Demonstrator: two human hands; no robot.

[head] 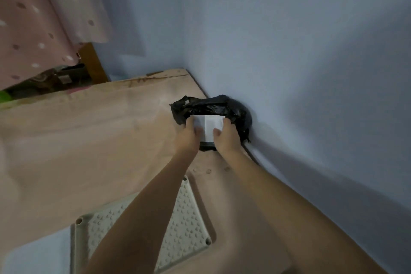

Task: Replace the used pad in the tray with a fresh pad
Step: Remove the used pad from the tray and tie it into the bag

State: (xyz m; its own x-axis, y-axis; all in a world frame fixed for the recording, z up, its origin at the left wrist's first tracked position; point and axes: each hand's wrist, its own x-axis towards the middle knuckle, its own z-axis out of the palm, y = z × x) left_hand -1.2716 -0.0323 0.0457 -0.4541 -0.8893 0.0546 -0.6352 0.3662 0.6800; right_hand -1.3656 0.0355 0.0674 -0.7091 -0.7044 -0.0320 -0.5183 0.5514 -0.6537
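Head view: both hands reach to the centre right of the frame, where a folded white pad is held over the mouth of a black plastic bag that sits against the blue wall. The left hand clasps the pad's left edge and the right hand its right edge, each grip closed on it with the thumb on top. Whether this is the used pad or a fresh one cannot be told.

The pad looks light, soft and limp, so it would likely sag or unfold if held at one corner; taking it by two opposite edges, as here, keeps the fold together. The thin bag will probably collapse and slip, so its rim may need holding open.

At the bottom centre, beneath the forearms, lies the tray, a pale grid of small bumps with a hole at each visible corner. It rests on a pinkish floor. A pink dotted curtain hangs at the upper left. The light is dim.
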